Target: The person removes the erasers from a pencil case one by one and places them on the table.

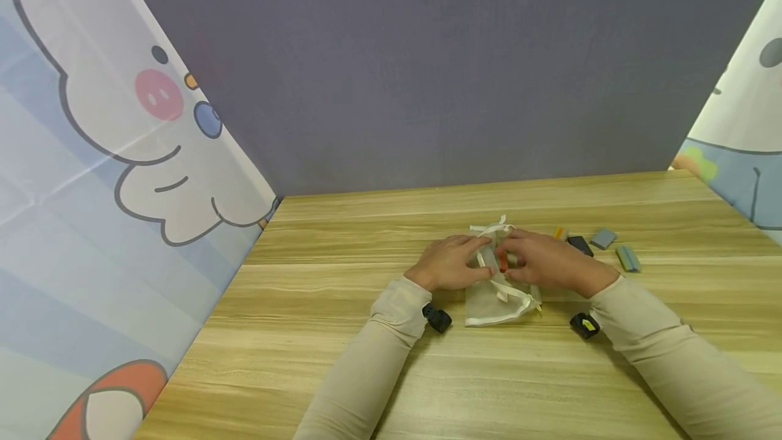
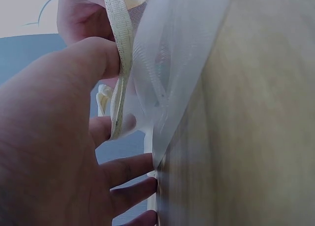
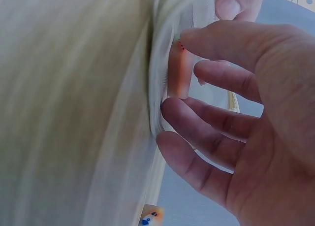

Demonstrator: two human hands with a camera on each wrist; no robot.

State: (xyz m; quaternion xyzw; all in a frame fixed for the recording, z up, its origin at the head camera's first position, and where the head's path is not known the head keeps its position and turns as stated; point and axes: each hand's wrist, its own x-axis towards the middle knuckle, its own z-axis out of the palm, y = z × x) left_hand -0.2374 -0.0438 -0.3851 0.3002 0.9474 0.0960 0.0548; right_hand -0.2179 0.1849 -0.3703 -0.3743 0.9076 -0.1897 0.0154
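A white mesh drawstring bag (image 1: 489, 309) lies on the table between the two hands. My left hand (image 1: 453, 263) pinches the pale tape edge of the bag's mouth with thumb and index finger, while its other fingers spread along the bag's side. From the right, my right hand (image 1: 550, 263) reaches to the mouth, holding a small orange block (image 3: 179, 71) by its ends between thumb and a fingertip. The block sits at the bag's opening, against the mesh. Whatever lies inside the bag is blurred by the mesh.
Right of the bag lie several small blocks: an orange-and-white block (image 1: 560, 233), a dark block (image 1: 580, 245), a grey block (image 1: 603, 238) and a blue-green block (image 1: 628, 259). A grey panel (image 1: 440, 73) closes off the back of the wooden table (image 1: 342, 358). Cartoon-printed sheets (image 1: 122, 175) hang at the sides.
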